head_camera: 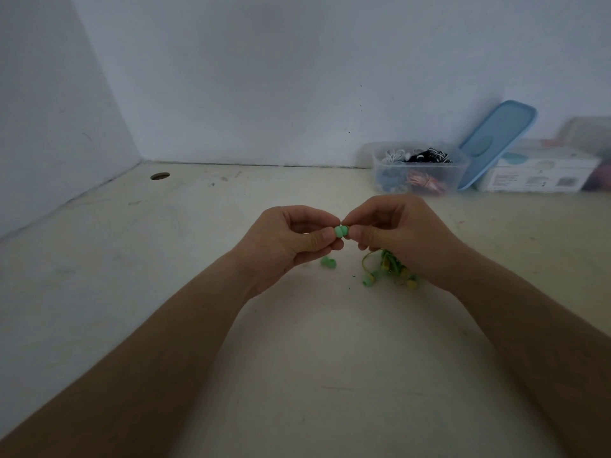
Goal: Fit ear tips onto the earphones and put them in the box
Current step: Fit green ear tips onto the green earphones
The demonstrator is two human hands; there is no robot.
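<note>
Left hand [291,241] pinches a green ear tip [338,232]; right hand [396,234] pinches the earphone [346,230] against it

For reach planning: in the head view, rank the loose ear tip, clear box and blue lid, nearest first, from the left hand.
1. Loose ear tip, just below the left hand.
2. Clear box, back right.
3. Blue lid, leaning right of it.

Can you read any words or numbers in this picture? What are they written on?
White cardboard box: grey print and dark square patches on its front, too blurred to read.
Clear plastic box and blue lid: no writing shows.
Nothing here can be read.
</note>
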